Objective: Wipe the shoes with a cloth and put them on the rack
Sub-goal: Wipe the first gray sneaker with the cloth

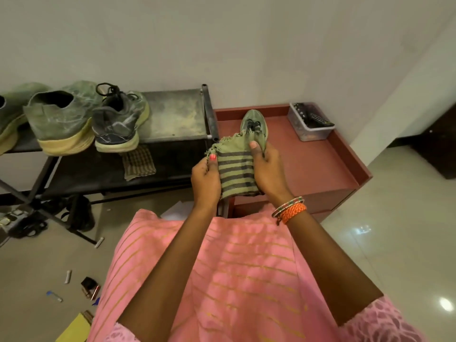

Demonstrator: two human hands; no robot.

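A green shoe (254, 122) with dark laces is held over the red-brown cabinet top (315, 164), its toe pointing away from me. A green cloth with dark stripes (234, 174) covers its near half. My left hand (206, 180) pinches the cloth's left edge with thumb on top. My right hand (266, 171) grips the shoe and cloth from the right, thumb pressing on the cloth. The black metal rack (172, 114) stands to the left; three shoes sit on its top shelf, among them a green one (59, 119) and a grey one (118, 122).
A second checked cloth (139, 165) hangs off the rack's shelf. A clear plastic box (311, 124) with dark items sits at the cabinet's far right corner. Sandals (74, 213) lie under the rack. Small bits of litter dot the tiled floor at lower left.
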